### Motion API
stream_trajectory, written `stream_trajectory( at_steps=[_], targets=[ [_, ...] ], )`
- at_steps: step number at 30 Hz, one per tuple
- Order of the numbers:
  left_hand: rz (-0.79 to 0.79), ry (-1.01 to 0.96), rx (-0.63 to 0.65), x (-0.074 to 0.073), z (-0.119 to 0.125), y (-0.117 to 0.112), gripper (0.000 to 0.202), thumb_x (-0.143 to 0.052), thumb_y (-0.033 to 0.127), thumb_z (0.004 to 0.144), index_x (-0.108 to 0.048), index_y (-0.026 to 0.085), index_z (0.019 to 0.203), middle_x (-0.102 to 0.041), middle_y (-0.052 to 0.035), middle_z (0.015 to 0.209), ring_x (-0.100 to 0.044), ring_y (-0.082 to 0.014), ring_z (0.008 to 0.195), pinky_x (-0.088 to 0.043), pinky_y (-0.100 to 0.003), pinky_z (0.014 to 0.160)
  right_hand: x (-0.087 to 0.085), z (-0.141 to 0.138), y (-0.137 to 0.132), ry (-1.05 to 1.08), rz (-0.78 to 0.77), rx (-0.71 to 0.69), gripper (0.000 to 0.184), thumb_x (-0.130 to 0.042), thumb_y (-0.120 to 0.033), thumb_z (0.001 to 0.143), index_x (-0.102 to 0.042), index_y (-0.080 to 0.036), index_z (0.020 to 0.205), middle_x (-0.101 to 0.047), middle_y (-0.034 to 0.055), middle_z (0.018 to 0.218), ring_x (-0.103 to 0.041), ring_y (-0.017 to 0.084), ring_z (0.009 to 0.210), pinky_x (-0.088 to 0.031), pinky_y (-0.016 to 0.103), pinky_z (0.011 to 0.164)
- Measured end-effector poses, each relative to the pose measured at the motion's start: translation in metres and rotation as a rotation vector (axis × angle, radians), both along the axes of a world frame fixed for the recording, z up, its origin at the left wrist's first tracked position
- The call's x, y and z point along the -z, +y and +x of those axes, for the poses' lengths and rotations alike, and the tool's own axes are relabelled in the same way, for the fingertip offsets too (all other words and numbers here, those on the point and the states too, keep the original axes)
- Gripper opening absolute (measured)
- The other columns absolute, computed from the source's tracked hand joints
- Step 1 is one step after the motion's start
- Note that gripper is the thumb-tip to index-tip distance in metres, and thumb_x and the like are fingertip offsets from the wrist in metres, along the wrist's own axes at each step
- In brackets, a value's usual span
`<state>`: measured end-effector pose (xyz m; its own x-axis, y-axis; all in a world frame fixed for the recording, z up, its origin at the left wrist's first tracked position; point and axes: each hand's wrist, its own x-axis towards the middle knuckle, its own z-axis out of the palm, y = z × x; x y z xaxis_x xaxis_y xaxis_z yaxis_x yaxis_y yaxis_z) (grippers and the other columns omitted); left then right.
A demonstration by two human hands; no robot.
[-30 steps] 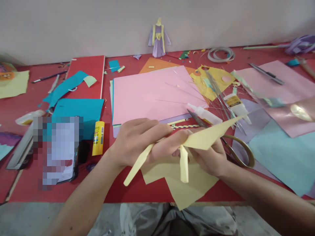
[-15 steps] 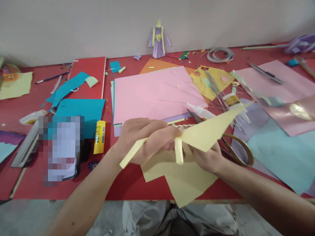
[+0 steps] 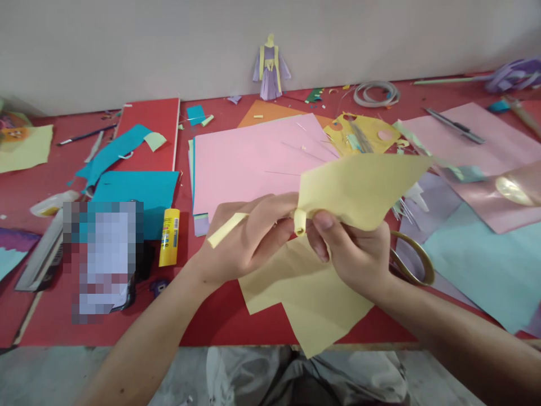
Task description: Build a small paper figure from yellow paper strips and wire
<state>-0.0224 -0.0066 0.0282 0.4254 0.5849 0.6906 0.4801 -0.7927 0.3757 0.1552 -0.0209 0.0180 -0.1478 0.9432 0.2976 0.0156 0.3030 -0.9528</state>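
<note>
Two hands (image 3: 363, 256) — holding one yellow sheet (image 3: 359, 189), one rolled tube (image 3: 300, 219).

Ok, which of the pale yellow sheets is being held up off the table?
The pointed sheet, gripped by the right hand. The notched sheet below it and the far-left sheet both lie on the red table.

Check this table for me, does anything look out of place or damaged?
Yes: the bright yellow sheet, beyond the pale yellow paper in the right hand, has ragged, cut-away edges, probably just trimming. Nothing looks spilled.
</note>
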Motion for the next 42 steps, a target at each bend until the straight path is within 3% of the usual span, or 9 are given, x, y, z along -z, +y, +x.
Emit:
stream_trajectory(
  at_steps=[6, 9, 12, 17, 21, 27, 32, 36, 42],
  targets=[
    [-0.134, -0.074, 0.122, -0.006, 0.000, 0.005, 0.030, -0.054, 0.009, 0.088, -0.061, 0.024, 0.113, -0.071, -0.0007, 0.091, -0.069, -0.0157, 0.078, -0.056, -0.026, 0.063, 0.005, -0.001, 0.002, 0.203, -0.179, 0.010, 0.031, -0.060, -0.040, 0.091, -0.059, -0.021, 0.066, -0.040, -0.0072, 0.044, -0.034, 0.006, 0.035, -0.025, 0.023, 0.033],
    [-0.005, -0.144, 0.130, -0.003, -0.003, 0.005, 0.029, -0.056, 0.006, 0.084, -0.061, 0.022, 0.108, -0.073, -0.0033, 0.094, -0.070, -0.0166, 0.084, -0.057, -0.027, 0.064, 0.006, 0.000, 0.004, 0.228, -0.236, 0.007, 0.033, -0.058, -0.043, 0.091, -0.059, -0.021, 0.068, -0.040, -0.0071, 0.043, -0.034, 0.007, 0.035, -0.026, 0.024, 0.035],
    [-0.053, -0.135, 0.115, 0.001, -0.005, 0.004, 0.022, -0.059, 0.005, 0.083, -0.061, 0.020, 0.097, -0.074, -0.0043, 0.093, -0.072, -0.0205, 0.091, -0.058, -0.031, 0.067, 0.004, 0.002, 0.007, 0.255, -0.263, -0.006, 0.035, -0.056, -0.043, 0.093, -0.057, -0.021, 0.066, -0.040, -0.0069, 0.042, -0.034, 0.007, 0.035, -0.028, 0.025, 0.038],
    [-0.348, -0.407, 0.081, 0.003, 0.005, -0.001, 0.014, -0.065, 0.010, 0.084, -0.056, 0.021, 0.086, -0.068, -0.0004, 0.077, -0.072, -0.0191, 0.085, -0.057, -0.027, 0.058, 0.003, 0.004, 0.009, 0.252, -0.304, -0.004, 0.035, -0.055, -0.045, 0.093, -0.057, -0.021, 0.067, -0.040, -0.0062, 0.044, -0.035, 0.008, 0.037, -0.027, 0.026, 0.039],
    [-0.546, -0.580, 0.063, 0.002, 0.014, -0.004, 0.017, -0.064, 0.018, 0.088, -0.048, 0.021, 0.088, -0.070, -0.0004, 0.085, -0.071, -0.0138, 0.075, -0.055, -0.021, 0.050, 0.004, 0.004, 0.007, 0.252, -0.295, 0.024, 0.031, -0.055, -0.046, 0.092, -0.063, -0.022, 0.074, -0.039, -0.0062, 0.044, -0.034, 0.008, 0.036, -0.027, 0.027, 0.038],
    [-0.589, -0.504, 0.017, -0.005, 0.010, -0.003, 0.036, -0.068, 0.025, 0.087, -0.052, 0.025, 0.120, -0.071, 0.0017, 0.079, -0.069, -0.0125, 0.066, -0.054, -0.021, 0.049, 0.005, 0.003, 0.005, 0.206, -0.210, 0.062, 0.030, -0.057, -0.044, 0.092, -0.066, -0.022, 0.074, -0.041, -0.0057, 0.044, -0.035, 0.008, 0.036, -0.027, 0.026, 0.035],
    [-0.509, -0.456, 0.009, -0.007, 0.006, -0.003, 0.011, -0.071, 0.023, 0.084, -0.068, 0.024, 0.095, -0.073, 0.0019, 0.082, -0.066, -0.0105, 0.063, -0.055, -0.022, 0.053, 0.005, 0.001, 0.002, 0.168, -0.191, -0.009, 0.031, -0.061, -0.044, 0.089, -0.063, -0.022, 0.068, -0.040, -0.0062, 0.043, -0.037, 0.007, 0.035, -0.027, 0.024, 0.034],
    [-0.469, -0.450, 0.020, -0.005, 0.007, -0.002, 0.011, -0.074, 0.025, 0.080, -0.069, 0.023, 0.089, -0.072, 0.0013, 0.080, -0.066, -0.0117, 0.065, -0.057, -0.024, 0.056, 0.005, 0.001, 0.003, 0.173, -0.202, -0.044, 0.033, -0.060, -0.043, 0.090, -0.062, -0.021, 0.065, -0.039, -0.0068, 0.042, -0.036, 0.006, 0.035, -0.029, 0.023, 0.034],
    [-0.631, -0.535, 0.077, -0.004, 0.008, -0.002, 0.011, -0.072, 0.018, 0.081, -0.069, 0.024, 0.090, -0.072, 0.0006, 0.084, -0.063, -0.0086, 0.062, -0.051, -0.020, 0.050, 0.009, 0.003, 0.006, 0.211, -0.232, -0.097, 0.032, -0.060, -0.039, 0.091, -0.063, -0.019, 0.066, -0.055, -0.0027, 0.054, -0.037, 0.005, 0.038, -0.029, 0.022, 0.035]
  ],
)
